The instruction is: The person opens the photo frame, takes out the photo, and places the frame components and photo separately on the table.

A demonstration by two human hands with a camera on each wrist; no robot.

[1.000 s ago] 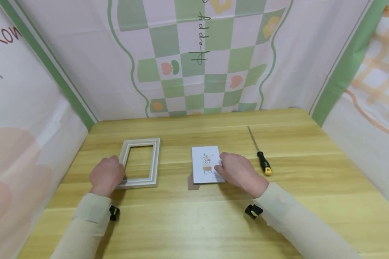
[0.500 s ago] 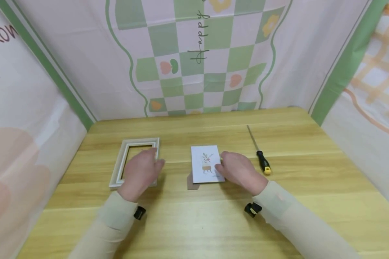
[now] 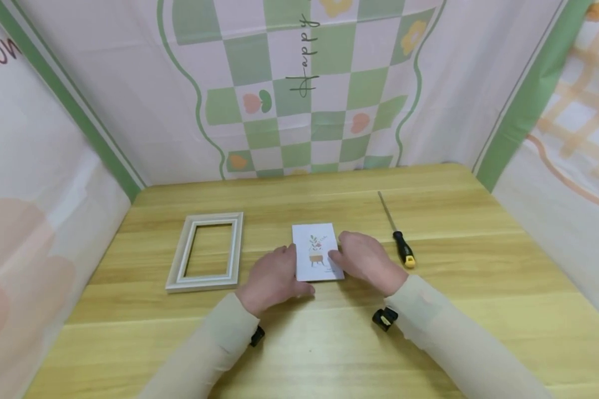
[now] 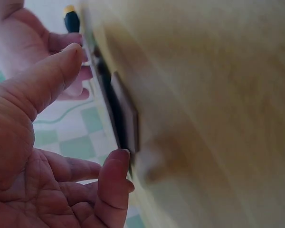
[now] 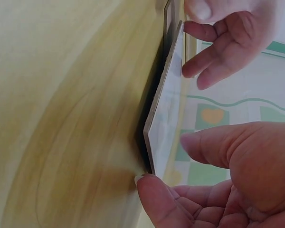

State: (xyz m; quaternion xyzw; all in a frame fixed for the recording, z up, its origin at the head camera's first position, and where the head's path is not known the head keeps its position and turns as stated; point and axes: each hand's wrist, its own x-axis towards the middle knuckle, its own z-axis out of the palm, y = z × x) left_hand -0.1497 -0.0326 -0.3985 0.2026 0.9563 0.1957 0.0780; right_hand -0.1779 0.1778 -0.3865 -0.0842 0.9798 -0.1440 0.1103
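A picture backing board (image 3: 316, 244) with a potted-plant print on its white face lies in the middle of the table in the head view. My right hand (image 3: 371, 260) holds its right edge, fingertip at the underside and thumb at the face. My left hand (image 3: 269, 277) is at the left edge, its fingers touching it and the thumb stretched out in front, off the board. From the left wrist, a brown stand flap (image 4: 126, 111) shows beneath the dark underside. The board sits slightly off the tabletop, with shadow below it.
An off-white picture frame (image 3: 174, 266) with an open middle lies on the left of the wooden table (image 3: 309, 327). A screwdriver (image 3: 401, 246) with a black and yellow handle lies on the right. Patterned fabric (image 3: 294, 72) hangs behind and at both sides.
My left hand has left the picture frame and moved right to the backing board's left edge, covering the spot where the stand flap showed. The right hand keeps its place on the board.
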